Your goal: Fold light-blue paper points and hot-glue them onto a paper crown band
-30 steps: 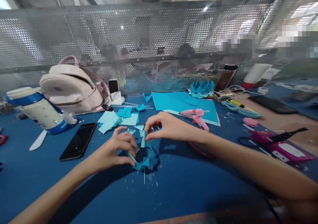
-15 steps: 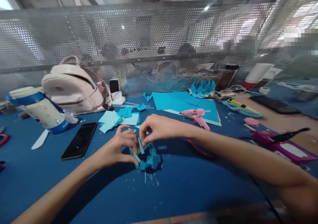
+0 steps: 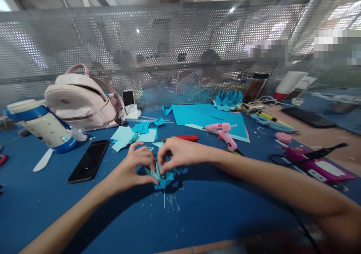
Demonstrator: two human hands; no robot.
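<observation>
Over the blue table a folded-paper ring (image 3: 163,182) in light and darker blue, with pointed segments, sits between my hands. My left hand (image 3: 140,167) grips its left side, thumb at the near edge and fingers behind. My right hand (image 3: 176,154) pinches a paper point at the top of the ring with thumb and forefinger. Part of the ring is hidden by my fingers. Just beyond my hands lie light blue paper squares (image 3: 124,136) and a red-handled tool (image 3: 189,138), partly covered by my right hand.
A pink glue gun (image 3: 222,130) rests on blue sheets (image 3: 188,113), with a finished-looking pointed paper piece (image 3: 229,100) behind. A phone (image 3: 89,160), bottle (image 3: 46,126) and backpack (image 3: 81,100) stand left. Light blue scissors (image 3: 272,123) and a magenta device (image 3: 324,167) lie right.
The ring has been drawn closer together and looks more compact under my fingers. My right hand has shifted slightly down. The red-handled tool beyond it now shows.
</observation>
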